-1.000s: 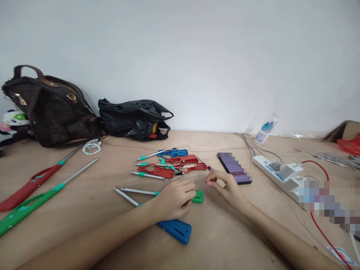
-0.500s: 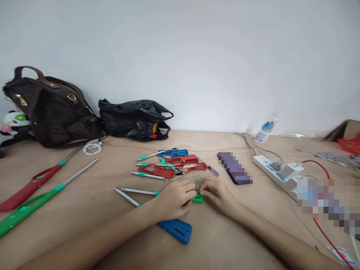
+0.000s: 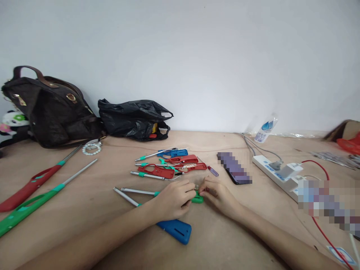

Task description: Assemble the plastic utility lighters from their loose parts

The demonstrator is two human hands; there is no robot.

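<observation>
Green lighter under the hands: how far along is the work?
Done, apparently: a whole red long-tube lighter and a whole green one lie at left. In hand: the left hand holds a green plastic long-tube lighter on the wooden table while the right hand picks at its end. Left, probably: the pile of opened red and blue lighter shells behind.

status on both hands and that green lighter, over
Left hand gripping green lighter. Right hand touching its handle end. Blue lighter beside left wrist.
</observation>
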